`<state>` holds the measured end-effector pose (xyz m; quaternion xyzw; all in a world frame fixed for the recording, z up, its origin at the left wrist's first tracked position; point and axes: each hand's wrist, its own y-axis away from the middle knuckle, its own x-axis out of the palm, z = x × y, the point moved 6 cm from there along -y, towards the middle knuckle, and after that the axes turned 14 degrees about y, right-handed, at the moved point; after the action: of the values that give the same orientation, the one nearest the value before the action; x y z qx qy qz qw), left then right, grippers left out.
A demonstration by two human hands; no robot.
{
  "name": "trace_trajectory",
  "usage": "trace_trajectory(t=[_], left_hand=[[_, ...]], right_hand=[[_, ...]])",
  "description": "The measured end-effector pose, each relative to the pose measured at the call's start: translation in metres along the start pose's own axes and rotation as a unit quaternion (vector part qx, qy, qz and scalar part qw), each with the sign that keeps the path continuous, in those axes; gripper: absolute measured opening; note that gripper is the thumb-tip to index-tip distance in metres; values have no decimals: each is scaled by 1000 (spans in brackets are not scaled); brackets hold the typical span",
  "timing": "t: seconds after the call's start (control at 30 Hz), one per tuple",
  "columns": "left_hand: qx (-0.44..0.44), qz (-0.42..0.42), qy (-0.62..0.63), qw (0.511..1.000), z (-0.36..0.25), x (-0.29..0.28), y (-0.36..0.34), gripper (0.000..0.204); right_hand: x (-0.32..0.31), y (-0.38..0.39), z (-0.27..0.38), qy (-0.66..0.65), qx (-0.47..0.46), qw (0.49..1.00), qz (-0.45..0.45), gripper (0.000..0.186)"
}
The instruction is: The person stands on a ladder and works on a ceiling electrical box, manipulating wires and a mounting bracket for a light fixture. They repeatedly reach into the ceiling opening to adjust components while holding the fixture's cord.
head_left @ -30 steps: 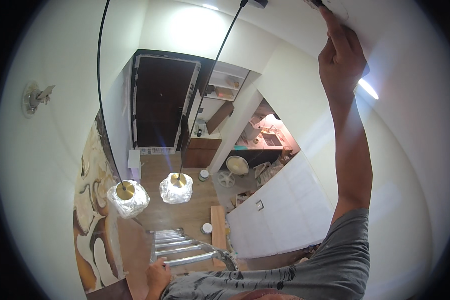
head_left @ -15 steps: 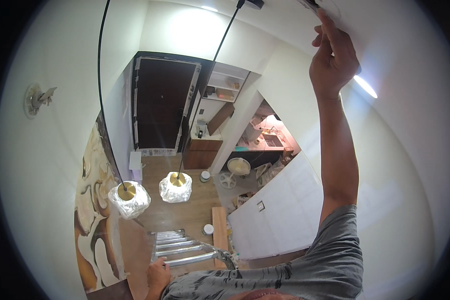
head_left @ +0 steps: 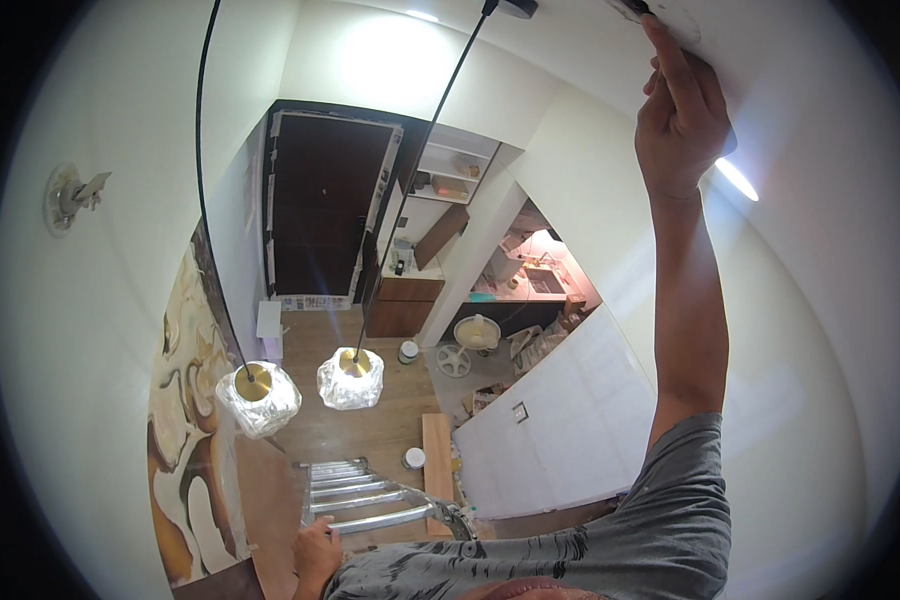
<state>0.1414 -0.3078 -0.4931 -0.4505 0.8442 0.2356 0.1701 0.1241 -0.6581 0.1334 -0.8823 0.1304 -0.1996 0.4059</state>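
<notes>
My right arm reaches up to the white ceiling (head_left: pixel 580 60). My right hand (head_left: pixel 682 125) has its index finger stretched to the edge of a dark opening (head_left: pixel 630 10) there, and the other fingers are bent. A small dark edge shows behind this hand, but what it belongs to is hidden. Low in the picture, my left hand (head_left: pixel 316 552) is at the top of a metal ladder (head_left: pixel 380 522), fingers curled at its side rail. Two lit glass pendant lamps (head_left: pixel 258 400) with brass caps hang from black cords in front of me.
A bright strip light (head_left: pixel 738 180) lies beside my right wrist. Below are a dark door (head_left: pixel 328 205) with taped edges, a wooden cabinet (head_left: pixel 406 305), a pedestal fan (head_left: pixel 476 333), white buckets (head_left: pixel 414 458) and a plank (head_left: pixel 437 445). A wall fitting (head_left: pixel 67 200) sticks out at left.
My right hand has shifted slightly right and down along the ceiling, its index finger still at the opening. My left hand stays at the ladder.
</notes>
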Motion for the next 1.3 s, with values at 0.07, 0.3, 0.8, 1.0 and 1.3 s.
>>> trace_trajectory(t=[0.07, 0.3, 0.8, 1.0, 1.3], left_hand=[[-8, 2, -5, 1000, -2, 0, 1, 28], [-3, 24, -16, 1000, 1, -1, 1, 29], [161, -8, 260, 952, -208, -83, -42, 18], [503, -16, 264, 823, -504, -192, -44, 40], [484, 49, 401, 776, -634, -219, -74, 27]], right_hand=[[1, 0, 6, 47, 1, 999, 17, 45], [61, 47, -49, -3, 44, 996, -79, 41], [-65, 108, 77, -293, 269, 909, 127, 45], [-171, 287, 183, -469, 623, 558, 285, 22], [-272, 417, 292, -329, 733, 427, 415, 12]])
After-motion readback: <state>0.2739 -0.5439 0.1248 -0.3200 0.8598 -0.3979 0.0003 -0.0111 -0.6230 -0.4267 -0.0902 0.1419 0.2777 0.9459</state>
